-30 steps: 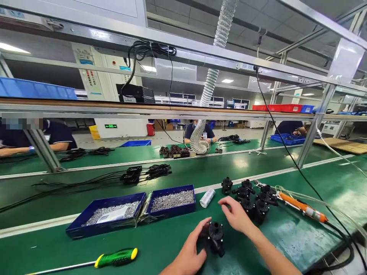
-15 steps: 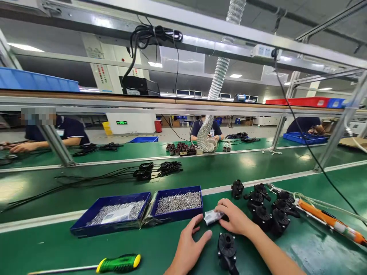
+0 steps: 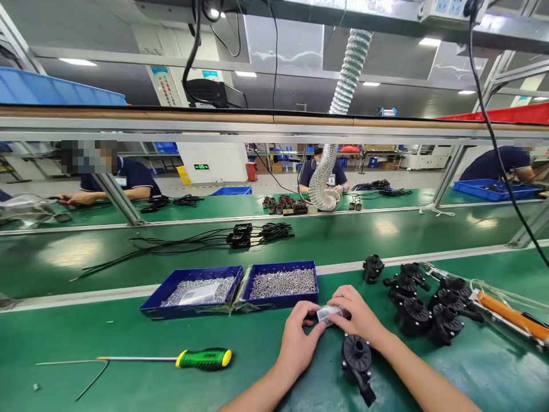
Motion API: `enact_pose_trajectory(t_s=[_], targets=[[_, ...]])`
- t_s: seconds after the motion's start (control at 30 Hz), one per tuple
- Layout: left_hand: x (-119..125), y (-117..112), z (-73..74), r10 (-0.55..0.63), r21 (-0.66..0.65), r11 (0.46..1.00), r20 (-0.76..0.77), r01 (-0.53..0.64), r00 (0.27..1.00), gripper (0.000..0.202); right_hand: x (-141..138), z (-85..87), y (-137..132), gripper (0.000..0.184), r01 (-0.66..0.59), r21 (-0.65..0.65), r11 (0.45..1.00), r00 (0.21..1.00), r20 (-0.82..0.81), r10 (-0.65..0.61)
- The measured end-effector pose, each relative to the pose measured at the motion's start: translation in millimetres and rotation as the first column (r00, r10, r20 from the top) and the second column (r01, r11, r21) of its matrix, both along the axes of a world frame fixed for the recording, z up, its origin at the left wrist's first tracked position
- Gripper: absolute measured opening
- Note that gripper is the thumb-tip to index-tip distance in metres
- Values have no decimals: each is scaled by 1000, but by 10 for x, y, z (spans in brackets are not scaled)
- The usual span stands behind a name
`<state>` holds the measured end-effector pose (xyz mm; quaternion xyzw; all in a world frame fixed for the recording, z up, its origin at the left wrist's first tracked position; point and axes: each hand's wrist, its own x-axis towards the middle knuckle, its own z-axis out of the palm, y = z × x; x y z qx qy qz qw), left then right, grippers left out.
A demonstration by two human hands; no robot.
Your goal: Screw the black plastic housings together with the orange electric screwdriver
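A small clear, whitish plastic bag point(image 3: 328, 314) is held between my hands just above the green bench. My left hand point(image 3: 299, 339) pinches its left end with thumb and fingertips. On its right side, the fingers of my right hand point(image 3: 359, 316) close round it; what the bag contains cannot be made out. Just below my right hand, a black pump housing point(image 3: 357, 356) with a round top and a side spout rests on the bench. Beyond my hands are two blue trays of small metal screws, the right tray point(image 3: 283, 302) nearest and the left tray point(image 3: 189, 310) farther off.
Several black pump housings point(image 3: 414, 315) cluster at right, beside an orange electric screwdriver point(image 3: 510, 313). At left lie a green-and-yellow screwdriver point(image 3: 205, 359) and a bent metal rod point(image 3: 96, 379). Black cables point(image 3: 240, 236) lie beyond the trays. A shelf point(image 3: 274, 123) crosses above; co-workers sit opposite.
My left hand has gone from spread fingers beside the bag to gripping its left end. The bag is turned slightly between both hands. The camera view has shifted, showing more bench at left.
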<state>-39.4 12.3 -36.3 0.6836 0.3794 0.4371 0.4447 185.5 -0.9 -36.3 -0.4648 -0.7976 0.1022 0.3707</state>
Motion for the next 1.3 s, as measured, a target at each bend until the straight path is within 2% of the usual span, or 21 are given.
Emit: enact_pose_trajectory(t_s=[0.1, 0.2, 0.37, 0.77, 0.93, 1.03, 1.13, 1.2, 1.3], targets=[[3, 22, -21, 19, 70, 997, -10, -18, 1000, 12, -63, -16, -2, 14, 5, 50, 999, 999, -39, -3], [1, 43, -44, 34, 82, 996, -3, -33, 999, 9, -114, -18, -7, 6, 19, 104, 994, 998, -69, -12], [-5, 59, -62, 12, 29, 999, 11, -13, 1000, 12, -144, -24, -7, 9, 61, 154, 986, 995, -84, -49], [-6, 43, -22, -5, 58, 998, 47, 2, 999, 22, -139, -11, 7, 12, 57, 281, 958, 993, -117, -25], [-8, 40, -14, -7, 38, 999, 56, 5, 998, 26, -114, 44, -3, 13, 64, 357, 932, 996, -79, -38], [-11, 41, 2, -13, -12, 1000, 78, 14, 997, 30, -107, 89, -19, 15, 49, 324, 945, 998, -52, -34], [-15, 56, -17, -30, -70, 997, 120, 38, 992, 36, -147, 112, -41, 16, -20, 222, 975, 994, -99, 43], [-15, 81, -59, -29, -95, 995, 135, 42, 990, 40, -193, 112, -53, 20, -38, 132, 991, 976, -208, 65], [-23, 130, -132, -16, -122, 992, 113, 30, 993, 51, -246, 104, -50, 31, 9, -31, 999, 900, -435, -21]])
